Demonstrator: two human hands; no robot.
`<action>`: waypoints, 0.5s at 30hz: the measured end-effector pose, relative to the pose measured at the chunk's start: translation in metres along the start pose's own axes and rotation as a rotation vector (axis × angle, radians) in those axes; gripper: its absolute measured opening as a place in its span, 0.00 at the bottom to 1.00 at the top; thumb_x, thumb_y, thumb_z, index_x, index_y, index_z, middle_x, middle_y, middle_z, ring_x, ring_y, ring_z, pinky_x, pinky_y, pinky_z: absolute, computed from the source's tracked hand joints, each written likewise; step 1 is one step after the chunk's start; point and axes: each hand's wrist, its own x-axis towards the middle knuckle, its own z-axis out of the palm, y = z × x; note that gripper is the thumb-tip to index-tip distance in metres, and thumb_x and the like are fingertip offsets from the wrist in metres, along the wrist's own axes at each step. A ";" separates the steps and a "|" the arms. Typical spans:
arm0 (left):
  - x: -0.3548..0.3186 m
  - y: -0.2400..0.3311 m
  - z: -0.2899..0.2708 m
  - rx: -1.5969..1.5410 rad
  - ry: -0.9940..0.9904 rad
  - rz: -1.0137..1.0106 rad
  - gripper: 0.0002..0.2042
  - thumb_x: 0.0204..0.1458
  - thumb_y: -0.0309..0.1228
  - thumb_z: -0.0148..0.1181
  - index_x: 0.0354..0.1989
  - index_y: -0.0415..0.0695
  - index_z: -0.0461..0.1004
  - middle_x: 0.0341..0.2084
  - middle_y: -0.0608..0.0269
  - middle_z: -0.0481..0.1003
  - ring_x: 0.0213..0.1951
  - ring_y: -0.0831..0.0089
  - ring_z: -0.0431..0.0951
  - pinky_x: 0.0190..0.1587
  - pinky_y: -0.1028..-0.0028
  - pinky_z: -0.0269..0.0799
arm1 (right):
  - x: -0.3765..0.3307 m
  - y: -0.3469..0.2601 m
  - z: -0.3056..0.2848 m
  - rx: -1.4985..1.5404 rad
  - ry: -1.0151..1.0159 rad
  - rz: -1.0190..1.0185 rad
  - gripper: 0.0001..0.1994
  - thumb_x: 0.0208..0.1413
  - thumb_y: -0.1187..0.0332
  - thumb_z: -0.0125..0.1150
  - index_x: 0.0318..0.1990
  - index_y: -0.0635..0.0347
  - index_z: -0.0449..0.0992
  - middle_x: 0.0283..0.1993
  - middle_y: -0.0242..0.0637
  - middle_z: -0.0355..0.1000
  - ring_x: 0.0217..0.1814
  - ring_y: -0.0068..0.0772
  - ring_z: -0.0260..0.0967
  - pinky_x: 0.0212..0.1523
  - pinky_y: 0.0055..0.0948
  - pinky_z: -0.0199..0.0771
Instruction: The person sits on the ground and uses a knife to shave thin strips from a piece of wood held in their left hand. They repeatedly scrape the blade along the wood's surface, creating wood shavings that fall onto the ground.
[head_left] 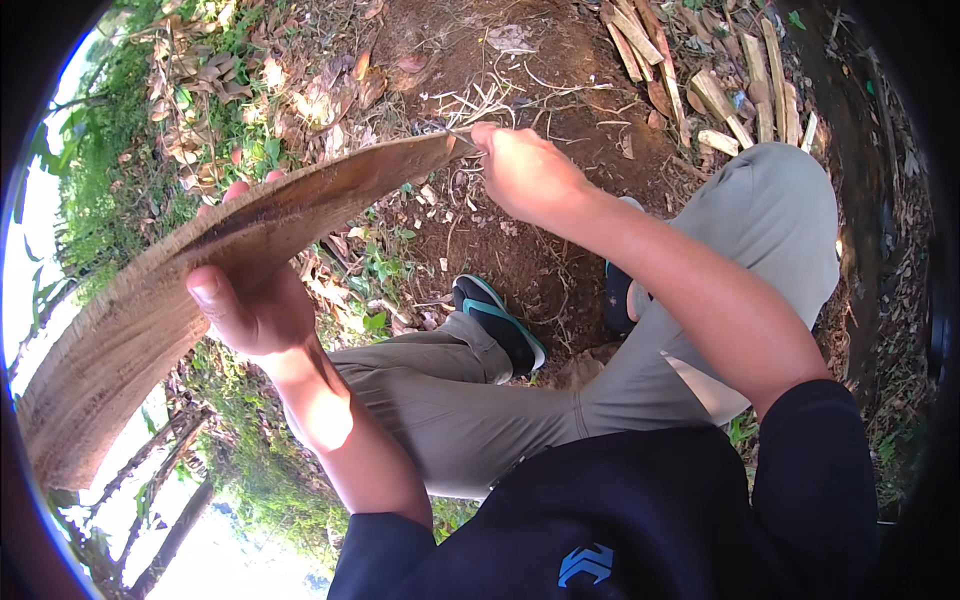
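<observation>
A long, curved brown wooden slab [130, 335] stretches from the left rim to the middle, its far end narrowing. My left hand [265, 310] grips it near its middle, thumb against the near face and fingertips showing over the far edge. At the narrow end, my right hand [525, 175] is closed in a fist. From that fist a thin dark blade, seemingly a knife [455, 133], points left along the slab's tip; its handle is hidden by my fingers. Pale thin shavings [480, 105] lie on the soil just beyond the tip.
Split wood pieces [765, 85] lie on the ground at the far right. My bent legs [755, 230] and shoes [500, 325] are below the slab, on brown soil [450, 50] with small wood chips. Dry leaves [330, 85] and green plants [110, 190] spread at the left.
</observation>
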 end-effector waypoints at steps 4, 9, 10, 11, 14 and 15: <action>0.004 0.005 0.016 0.035 0.155 0.011 0.28 0.56 0.53 0.56 0.55 0.42 0.71 0.50 0.57 0.75 0.58 0.56 0.71 0.64 0.40 0.57 | 0.002 -0.003 0.008 0.070 0.049 -0.004 0.03 0.57 0.73 0.51 0.35 0.62 0.69 0.31 0.56 0.73 0.38 0.60 0.73 0.41 0.50 0.71; 0.002 0.007 0.011 0.067 0.014 0.003 0.34 0.50 0.51 0.64 0.57 0.37 0.66 0.49 0.50 0.74 0.53 0.55 0.75 0.62 0.48 0.63 | 0.026 0.006 0.004 0.141 0.014 0.018 0.03 0.54 0.74 0.55 0.32 0.64 0.70 0.32 0.52 0.75 0.37 0.53 0.75 0.41 0.46 0.72; 0.004 0.007 0.013 0.080 0.048 0.013 0.34 0.50 0.51 0.64 0.57 0.37 0.66 0.49 0.50 0.74 0.53 0.55 0.75 0.62 0.49 0.63 | 0.026 0.007 0.005 0.129 0.018 0.018 0.03 0.54 0.74 0.56 0.32 0.64 0.70 0.32 0.52 0.75 0.37 0.51 0.75 0.41 0.45 0.72; 0.008 0.006 0.015 0.093 0.081 0.022 0.33 0.51 0.50 0.64 0.57 0.37 0.66 0.49 0.50 0.74 0.53 0.55 0.74 0.62 0.51 0.63 | 0.026 0.007 0.006 0.118 0.023 0.018 0.03 0.54 0.74 0.56 0.32 0.64 0.71 0.33 0.51 0.75 0.37 0.50 0.75 0.41 0.44 0.72; 0.009 0.008 0.013 0.170 0.127 0.022 0.31 0.58 0.53 0.54 0.61 0.41 0.63 0.56 0.59 0.68 0.58 0.63 0.68 0.65 0.55 0.55 | 0.025 0.008 0.013 0.050 0.053 0.031 0.05 0.56 0.72 0.55 0.37 0.64 0.73 0.36 0.52 0.76 0.40 0.51 0.76 0.44 0.44 0.73; 0.010 0.007 0.011 0.189 0.138 0.043 0.31 0.58 0.53 0.54 0.61 0.41 0.63 0.56 0.59 0.68 0.57 0.64 0.68 0.65 0.56 0.56 | 0.023 0.003 0.012 0.017 0.047 0.033 0.06 0.57 0.71 0.55 0.39 0.64 0.74 0.37 0.53 0.76 0.41 0.52 0.76 0.45 0.45 0.73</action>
